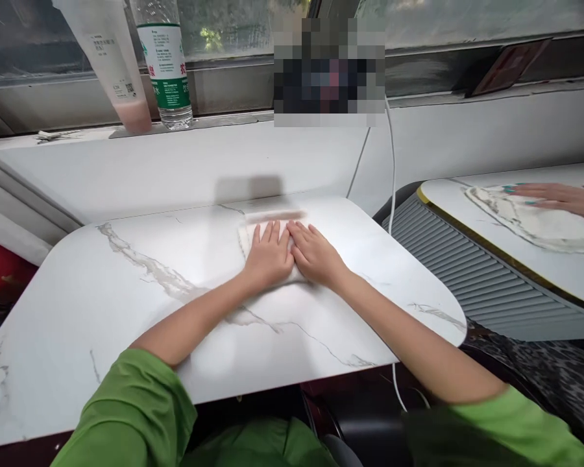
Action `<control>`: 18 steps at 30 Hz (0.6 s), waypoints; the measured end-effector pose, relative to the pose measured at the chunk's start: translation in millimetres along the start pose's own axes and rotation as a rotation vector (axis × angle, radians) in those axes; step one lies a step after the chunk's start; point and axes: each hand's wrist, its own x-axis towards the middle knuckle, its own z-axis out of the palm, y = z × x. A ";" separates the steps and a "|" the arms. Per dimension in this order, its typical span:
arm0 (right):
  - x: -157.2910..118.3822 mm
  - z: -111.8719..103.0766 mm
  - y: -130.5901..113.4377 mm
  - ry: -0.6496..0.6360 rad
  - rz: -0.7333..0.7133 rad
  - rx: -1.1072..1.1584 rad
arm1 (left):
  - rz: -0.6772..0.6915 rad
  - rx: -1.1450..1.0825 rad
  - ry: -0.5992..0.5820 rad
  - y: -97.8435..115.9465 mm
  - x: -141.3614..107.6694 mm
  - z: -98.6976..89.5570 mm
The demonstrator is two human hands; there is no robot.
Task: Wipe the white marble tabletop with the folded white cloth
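A folded white cloth [246,237] lies on the white marble-patterned table [146,324], near its far edge. My left hand [269,255] presses flat on the cloth with its fingers stretched forward. Beside it, my right hand [314,253] also rests flat on the cloth, and the thumbs and index fingers of both hands meet or nearly touch. Much of the cloth is hidden beneath the two hands. A brownish strip shows along the cloth's far side, slightly blurred.
On the window sill stand a water bottle [168,71] and a clear cup [111,65] with pink liquid. A white cable [392,168] hangs by the table's right side. On a second table [448,214], another person's hand [549,194] rests on a white cloth [516,224].
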 end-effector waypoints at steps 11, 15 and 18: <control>-105.2 -55.9 -94.7 0.071 -0.160 -0.010 | 0.190 -0.028 0.040 28.5 -141.2 -22.1; -85.6 -43.9 -89.0 0.011 -0.159 0.000 | 0.151 -0.041 0.000 19.7 -130.2 -20.9; -58.9 -26.6 -84.8 -0.002 -0.140 0.061 | 0.075 -0.035 -0.012 0.8 -113.6 -18.2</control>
